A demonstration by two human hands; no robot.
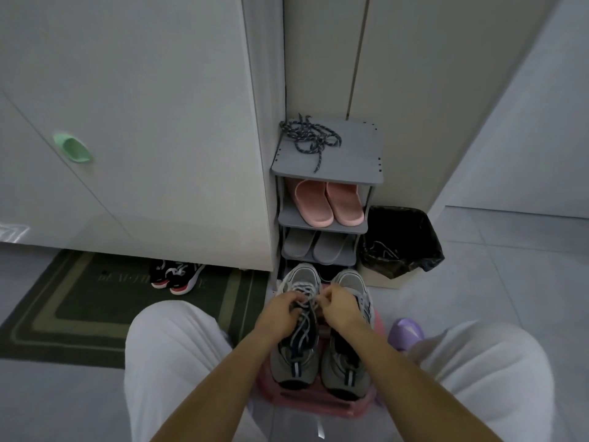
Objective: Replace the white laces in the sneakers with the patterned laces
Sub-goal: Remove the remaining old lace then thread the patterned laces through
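Between white-trousered knees [172, 339], grey sneakers [294, 370] are set on a pink stool [318, 406]; one white lace [304, 290] is pinched by left hand [282, 309] and right hand [339, 306]. Patterned laces [310, 138] are heaped atop the shoe rack [353, 151] beyond.

Two grey sneakers [294, 365] [345, 371] stand on one pink stool [318, 405] under two hands, the left hand [282, 311] and the right hand [339, 306], with white laces [301, 287] too bunched to count. One shoe rack [350, 148] shows three shelves and carries one tangle of patterned laces [310, 138], two pink slippers [314, 200] [344, 202] and two grey slippers [298, 244] [330, 247]. Elsewhere there are two black-and-red trainers [162, 274] [185, 279], one doormat [79, 301], one lined bin [401, 244], one purple slipper [406, 334] and one green handle [74, 148].
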